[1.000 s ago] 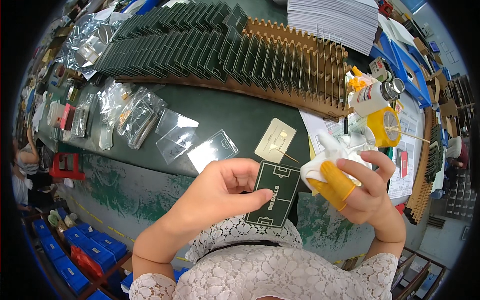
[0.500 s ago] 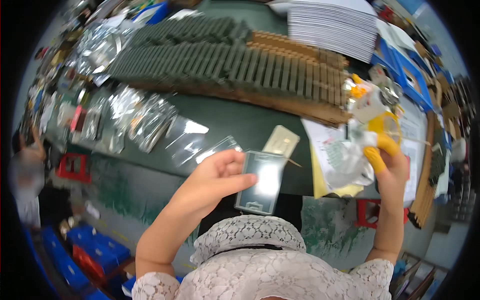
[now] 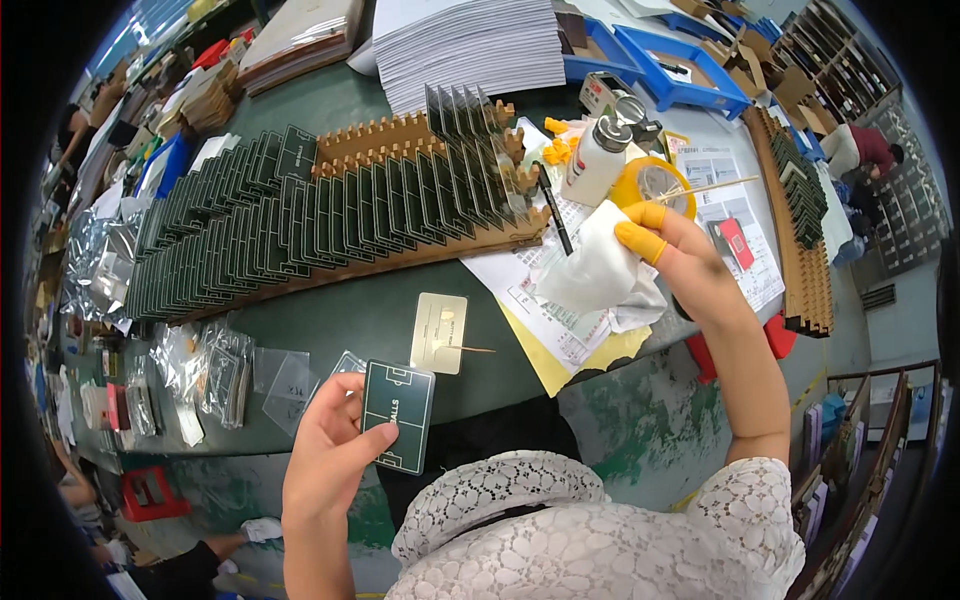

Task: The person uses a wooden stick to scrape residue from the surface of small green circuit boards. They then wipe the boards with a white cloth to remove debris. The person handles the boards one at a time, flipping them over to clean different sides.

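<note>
My left hand [image 3: 335, 455] pinches a dark green card [image 3: 398, 415] with white playing-field lines, thumb on its face. The card is held tilted near the table's front edge. In my right hand [image 3: 680, 255], with yellow finger cots on thumb and forefinger, is a white cloth [image 3: 592, 268], raised over crumpled white material and papers. A thin wooden stick [image 3: 715, 186] runs out beside these fingers; whether they hold it I cannot tell. Between the hands lies a cream-coloured card [image 3: 438, 333] with another thin stick [image 3: 470, 349] across its edge.
Wooden slotted racks [image 3: 370, 260] hold rows of dark green cards. A white bottle [image 3: 597, 160], yellow tape roll [image 3: 655, 185] and black marker [image 3: 554, 208] stand or lie by my right hand. Clear plastic sleeves [image 3: 285, 385] lie left; a tall paper stack [image 3: 470, 50] sits behind.
The view has swung to the right. The green card is now turned so that its printed lines show. The white cloth in my right hand is now spread broader and seen more clearly.
</note>
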The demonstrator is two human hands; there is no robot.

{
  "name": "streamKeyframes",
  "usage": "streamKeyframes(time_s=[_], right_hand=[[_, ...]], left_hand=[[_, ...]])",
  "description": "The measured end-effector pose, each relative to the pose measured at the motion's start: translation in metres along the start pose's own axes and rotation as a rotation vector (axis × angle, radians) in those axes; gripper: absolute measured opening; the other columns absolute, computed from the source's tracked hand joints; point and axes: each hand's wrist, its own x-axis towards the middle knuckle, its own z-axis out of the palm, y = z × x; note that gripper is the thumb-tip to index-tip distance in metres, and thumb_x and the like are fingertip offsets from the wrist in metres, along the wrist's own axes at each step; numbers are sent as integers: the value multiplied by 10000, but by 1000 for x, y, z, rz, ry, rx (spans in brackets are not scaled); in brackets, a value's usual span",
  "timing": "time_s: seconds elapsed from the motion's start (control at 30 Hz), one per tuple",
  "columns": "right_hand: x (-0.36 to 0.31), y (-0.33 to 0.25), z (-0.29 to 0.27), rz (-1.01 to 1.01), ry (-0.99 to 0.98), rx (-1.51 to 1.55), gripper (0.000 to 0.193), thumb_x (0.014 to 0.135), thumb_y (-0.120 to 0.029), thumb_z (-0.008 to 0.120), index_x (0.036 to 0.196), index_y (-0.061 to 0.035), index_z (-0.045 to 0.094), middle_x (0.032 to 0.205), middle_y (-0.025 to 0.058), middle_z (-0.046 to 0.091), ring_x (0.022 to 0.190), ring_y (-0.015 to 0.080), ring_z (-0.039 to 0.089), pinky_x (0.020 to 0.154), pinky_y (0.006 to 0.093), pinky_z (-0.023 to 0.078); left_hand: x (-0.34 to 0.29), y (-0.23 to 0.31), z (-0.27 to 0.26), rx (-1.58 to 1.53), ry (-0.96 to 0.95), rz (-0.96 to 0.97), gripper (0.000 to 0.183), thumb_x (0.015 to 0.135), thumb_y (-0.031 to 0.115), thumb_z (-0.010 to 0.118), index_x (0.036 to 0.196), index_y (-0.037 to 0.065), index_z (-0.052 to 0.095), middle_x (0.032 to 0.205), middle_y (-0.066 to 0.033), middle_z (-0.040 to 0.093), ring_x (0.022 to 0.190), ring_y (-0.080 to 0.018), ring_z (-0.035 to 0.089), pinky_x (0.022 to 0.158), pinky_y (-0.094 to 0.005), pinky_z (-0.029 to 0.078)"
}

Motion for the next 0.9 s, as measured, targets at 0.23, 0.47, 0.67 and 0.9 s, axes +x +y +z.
streamKeyframes(time_s=[0.23, 0.47, 0.67, 0.9], right_hand=[[-42, 42, -33, 29, 124, -628, 263, 941, -171, 629, 1094, 42, 621, 920, 100, 662, 838, 198, 615, 743, 323, 482], [-53, 23, -21, -401, 293, -1175, 282, 799, -99, 733, 1047, -21, 623, 1050, 116, 612, 1013, 332, 555, 899, 402, 422], [-38, 44, 2, -525, -47, -1151, 255, 708, -60, 738, 955, -30, 680, 1028, 103, 588, 1069, 313, 517, 936, 415, 399], [-17, 36, -26, 91, -45, 9, 123, 833, -80, 717, 948, -55, 686, 1043, 77, 645, 1078, 265, 543, 963, 373, 421]], left_hand=[[-3, -3, -8, 86, -5, 15, 425, 778, -126, 664, 1169, -22, 533, 1095, -116, 647, 985, -149, 628, 875, -289, 501], [8, -1, 7, 104, -69, 7, 429, 774, -128, 670, 1171, -28, 541, 1088, -102, 647, 998, -141, 617, 886, -279, 491], [8, -1, 2, 121, -60, 37, 437, 772, -119, 684, 1178, -41, 542, 1097, -105, 646, 1026, -144, 608, 895, -279, 490], [6, 0, -3, 98, -4, 32, 478, 766, -129, 674, 1212, -44, 525, 1124, -124, 643, 1053, -161, 613, 923, -293, 497]])
